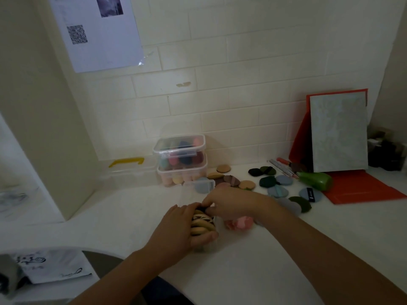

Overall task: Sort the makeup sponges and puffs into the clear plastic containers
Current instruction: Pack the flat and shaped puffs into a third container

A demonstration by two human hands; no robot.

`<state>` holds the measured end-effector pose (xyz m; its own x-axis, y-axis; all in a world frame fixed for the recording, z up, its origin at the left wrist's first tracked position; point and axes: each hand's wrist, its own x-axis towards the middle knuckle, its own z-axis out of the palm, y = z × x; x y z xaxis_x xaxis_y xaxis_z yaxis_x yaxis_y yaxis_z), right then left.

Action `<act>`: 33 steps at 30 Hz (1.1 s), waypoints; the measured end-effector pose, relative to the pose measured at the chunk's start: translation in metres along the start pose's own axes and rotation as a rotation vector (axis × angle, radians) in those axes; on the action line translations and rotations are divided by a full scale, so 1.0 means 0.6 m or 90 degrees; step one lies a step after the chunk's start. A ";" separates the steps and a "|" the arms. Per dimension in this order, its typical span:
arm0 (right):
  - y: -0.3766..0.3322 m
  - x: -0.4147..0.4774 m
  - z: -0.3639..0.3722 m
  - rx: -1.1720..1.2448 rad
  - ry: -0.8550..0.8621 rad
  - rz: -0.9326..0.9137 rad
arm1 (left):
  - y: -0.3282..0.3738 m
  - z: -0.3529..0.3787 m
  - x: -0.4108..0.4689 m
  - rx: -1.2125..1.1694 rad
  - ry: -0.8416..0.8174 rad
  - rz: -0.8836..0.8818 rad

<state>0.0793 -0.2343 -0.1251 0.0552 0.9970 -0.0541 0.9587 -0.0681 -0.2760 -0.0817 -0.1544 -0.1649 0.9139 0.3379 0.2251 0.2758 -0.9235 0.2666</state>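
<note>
Centrally, left hand [176, 230] curled round stack of tan puffs [201, 225]; right hand [231, 203] pinching stack top. Pink puff [240, 223] just beside, on white desk [242, 271]. Loose puffs [275, 183] further back. Two stacked clear containers [182, 159] against tiled wall [242, 73]; QR sheet [97, 34] taped above. Red folder [361, 190] propped at right, green bottle [317, 180] before it.

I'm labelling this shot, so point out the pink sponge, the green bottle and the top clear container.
pink sponge [241, 223]: head view, its visible middle.
green bottle [318, 181]: head view, its body.
top clear container [178, 153]: head view, its front lid clasp.
</note>
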 end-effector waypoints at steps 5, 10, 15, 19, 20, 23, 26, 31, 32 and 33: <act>0.061 -0.038 -0.063 0.126 0.271 0.135 | -0.013 -0.015 0.008 0.022 -0.079 -0.058; 0.210 -0.094 -0.066 0.011 0.377 0.544 | -0.049 -0.041 0.022 0.078 -0.109 -0.020; 0.261 -0.128 -0.033 0.041 0.302 0.787 | -0.051 -0.049 0.016 0.023 -0.123 -0.054; 0.272 -0.131 -0.016 0.043 0.332 0.786 | -0.036 -0.055 0.015 -0.071 -0.117 -0.135; 0.274 -0.133 -0.015 0.032 0.333 0.780 | -0.031 -0.058 0.016 -0.111 -0.113 -0.154; 0.278 -0.141 -0.019 0.006 0.316 0.762 | -0.012 -0.064 0.024 -0.187 -0.108 -0.184; 0.272 -0.138 -0.042 0.025 0.354 0.680 | -0.003 -0.065 0.039 -0.159 -0.107 -0.203; 0.198 -0.128 -0.096 0.236 0.359 0.409 | 0.000 -0.065 0.065 -0.120 -0.096 -0.248; 0.177 -0.130 -0.101 0.265 0.370 0.351 | 0.000 -0.066 0.069 -0.114 -0.098 -0.249; 0.157 -0.131 -0.104 0.266 0.370 0.305 | -0.002 -0.067 0.074 -0.111 -0.098 -0.250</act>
<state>0.1829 -0.3165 -0.0870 0.6716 0.7095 0.2136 0.6203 -0.3807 -0.6857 -0.0535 -0.1311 -0.1175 0.7871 0.6135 -0.0638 0.5687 -0.6817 0.4603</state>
